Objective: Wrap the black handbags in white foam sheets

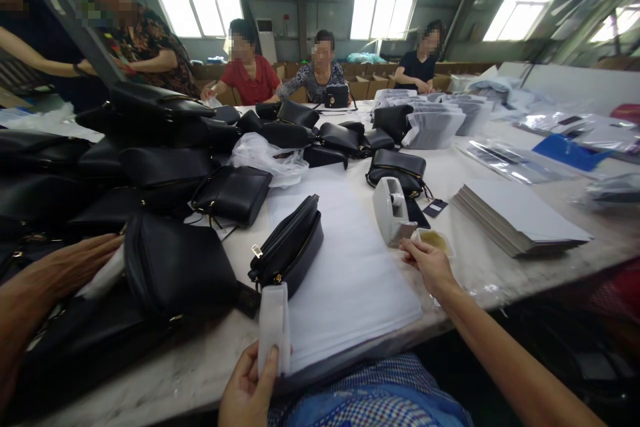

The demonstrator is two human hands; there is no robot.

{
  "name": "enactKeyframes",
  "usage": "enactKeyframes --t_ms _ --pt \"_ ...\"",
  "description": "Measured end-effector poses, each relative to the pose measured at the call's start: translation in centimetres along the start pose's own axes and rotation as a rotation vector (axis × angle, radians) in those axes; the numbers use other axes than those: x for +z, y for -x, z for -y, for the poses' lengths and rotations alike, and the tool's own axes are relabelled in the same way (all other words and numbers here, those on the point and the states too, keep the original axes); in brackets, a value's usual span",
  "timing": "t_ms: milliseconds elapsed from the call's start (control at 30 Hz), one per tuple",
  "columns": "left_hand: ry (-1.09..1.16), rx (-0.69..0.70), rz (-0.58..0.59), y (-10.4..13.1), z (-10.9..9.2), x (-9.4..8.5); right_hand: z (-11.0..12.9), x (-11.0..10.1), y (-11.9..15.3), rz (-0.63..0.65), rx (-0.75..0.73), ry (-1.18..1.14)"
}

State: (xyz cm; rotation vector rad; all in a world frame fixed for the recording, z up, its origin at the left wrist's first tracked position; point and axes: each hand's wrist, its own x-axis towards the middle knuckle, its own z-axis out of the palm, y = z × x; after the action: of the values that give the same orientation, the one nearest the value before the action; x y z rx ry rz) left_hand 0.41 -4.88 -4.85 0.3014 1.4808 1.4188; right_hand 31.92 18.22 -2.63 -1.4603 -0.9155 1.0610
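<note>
My left hand (255, 380) pinches a folded strip of white wrapping paper (273, 327) upright, thumb in front. The strip's top touches the near end of a small black zip bag (290, 243), which lies tilted on a stack of white paper sheets (350, 267). My right hand (427, 263) is at the cutting edge of a grey tape dispenser (393, 213), thumb and forefinger pinched together on the tape end; the clear tape itself hardly shows. Just behind those fingers sits a small dish (435, 240) with something yellowish in it.
Another person's hand (65, 273) reaches in from the left beside a black bag (180, 267). Many black bags (165, 167) are heaped on the left. A stack of grey boards (520, 217) lies right, plastic-wrapped packs (515, 160) behind. Several people sit or stand across the table.
</note>
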Motion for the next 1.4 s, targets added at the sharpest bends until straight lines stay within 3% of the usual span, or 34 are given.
enactKeyframes --t_ms 100,200,300,400,500,600,733,900,1033,1167,1333,1400 --pt "-0.015 0.043 -0.023 0.7 -0.6 0.6 0.4 0.8 2.8 0.117 -0.054 0.111" --pt "-0.004 0.098 -0.011 1.7 -1.2 1.5 2.0 2.9 8.3 0.481 -0.160 0.285" --pt "0.015 0.140 0.019 2.2 -1.6 2.0 3.7 6.0 13.8 0.905 -0.179 0.296" --pt "-0.001 0.191 0.034 2.6 -2.0 2.1 4.1 9.5 17.1 1.132 -0.244 0.280" --pt "-0.061 0.260 0.015 2.9 -2.2 2.0 3.1 12.4 18.0 1.153 -0.300 0.344" --pt "-0.126 0.297 -0.012 3.0 -2.1 1.7 2.1 14.0 17.4 1.142 -0.289 0.471" --pt "-0.117 0.295 -0.001 2.9 -1.8 1.3 1.9 14.4 16.5 1.180 -0.215 0.595" --pt "0.025 0.206 0.049 3.0 -2.1 1.4 1.5 14.2 15.4 1.189 -0.048 0.565" --pt "0.173 0.074 0.116 3.3 -2.8 1.3 1.0 13.9 14.5 1.372 -0.009 0.353" --pt "0.259 -0.022 0.165 3.3 -3.2 0.9 1.0 13.7 14.2 1.470 -0.077 0.272" --pt "0.256 -0.066 0.182 3.3 -3.0 1.0 1.1 13.9 15.0 1.385 -0.365 0.342" --pt "0.255 -0.073 0.182 3.4 -2.9 1.4 0.7 14.2 15.6 1.313 -0.412 0.363"
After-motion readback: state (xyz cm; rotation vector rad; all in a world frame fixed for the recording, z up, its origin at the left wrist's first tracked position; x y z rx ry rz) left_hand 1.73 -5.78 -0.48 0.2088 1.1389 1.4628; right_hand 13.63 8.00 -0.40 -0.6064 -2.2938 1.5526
